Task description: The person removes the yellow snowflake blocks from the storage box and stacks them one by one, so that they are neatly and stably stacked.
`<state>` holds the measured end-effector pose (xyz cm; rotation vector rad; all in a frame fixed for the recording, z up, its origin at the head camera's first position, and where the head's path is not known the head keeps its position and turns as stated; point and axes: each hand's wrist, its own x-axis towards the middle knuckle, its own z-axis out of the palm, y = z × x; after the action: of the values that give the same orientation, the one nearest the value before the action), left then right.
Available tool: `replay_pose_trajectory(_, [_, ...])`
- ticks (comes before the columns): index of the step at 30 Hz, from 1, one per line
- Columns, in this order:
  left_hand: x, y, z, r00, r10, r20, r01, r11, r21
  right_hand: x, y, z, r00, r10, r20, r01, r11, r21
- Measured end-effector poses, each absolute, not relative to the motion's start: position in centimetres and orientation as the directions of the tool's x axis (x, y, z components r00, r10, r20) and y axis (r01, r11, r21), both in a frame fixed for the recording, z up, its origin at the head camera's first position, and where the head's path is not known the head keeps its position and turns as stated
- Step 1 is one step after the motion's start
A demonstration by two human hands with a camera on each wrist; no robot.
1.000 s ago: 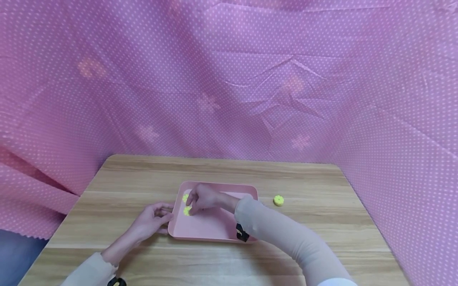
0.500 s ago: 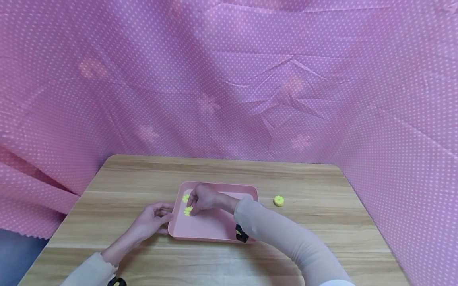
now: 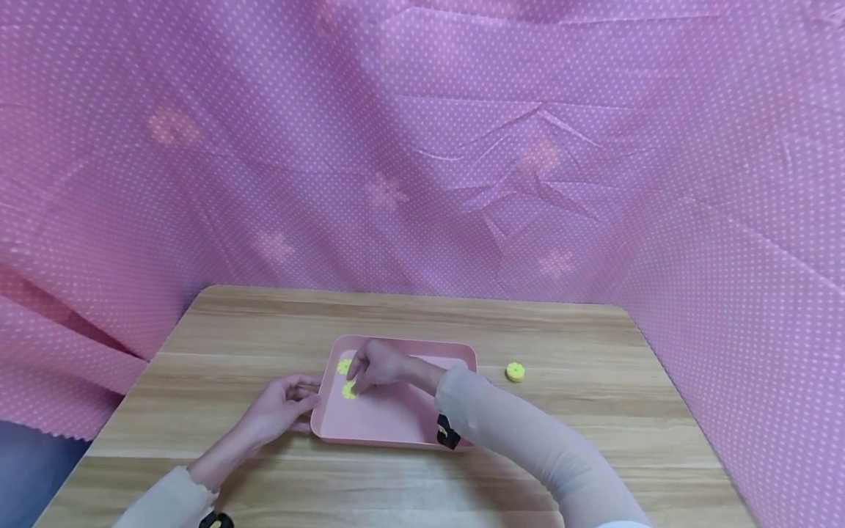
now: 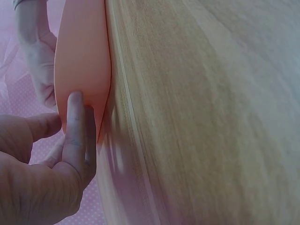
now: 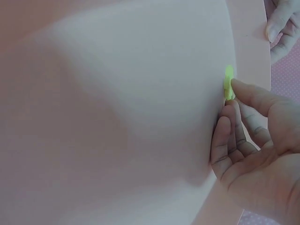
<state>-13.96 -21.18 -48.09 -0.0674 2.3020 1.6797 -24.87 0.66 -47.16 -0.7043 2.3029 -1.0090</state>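
Observation:
In the head view, a shallow pink tray (image 3: 389,425) lies on the table. My left hand (image 3: 277,411) is at its left end; the left wrist view shows straight fingers against the outer wall and the thumb at the rim. Inside the tray, my right hand (image 3: 379,363) pinches a yellow flower-shaped disc (image 3: 348,391) near the left wall. That disc (image 5: 228,83) appears edge-on in the right wrist view, with the thumb against it and the other fingers partly behind. A second yellow disc (image 3: 344,366) lies just beyond it, beside the right fingers.
A third yellow flower-shaped disc (image 3: 515,372) sits on the wooden table (image 3: 561,440), right of the tray. Pink dotted cloth (image 3: 422,183) hangs behind the table and along its sides. The right forearm (image 3: 528,433) crosses the tray's right part.
The right hand and the disc it pinches have shifted very slightly to the right within the tray. The left hand stays at the tray's left end.

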Motion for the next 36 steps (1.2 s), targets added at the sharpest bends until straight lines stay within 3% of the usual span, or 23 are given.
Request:
replay_pose_trajectory(16, [-14.2, -21.2, -48.2, -0.956, 0.127, -0.263, -0.212, 0.317, 0.924, -25.2, 0.7, -47.1, -0.688, -0.685, -0.24, -0.326, 0.588, -0.74])
replay_pose_trajectory(25, [-14.3, -21.2, -48.0, -0.959, 0.131, -0.252, -0.2, 0.318, 0.927, -25.6, 0.7, -47.2, -0.697, -0.67, -0.254, -0.285, 0.584, -0.76])
replay_pose_trajectory(36, [-14.3, -20.7, -47.7, -0.957, 0.105, -0.272, -0.225, 0.326, 0.918, -25.9, 1.6, -46.6, -0.659, -0.694, -0.29, -0.193, 0.529, -0.826])
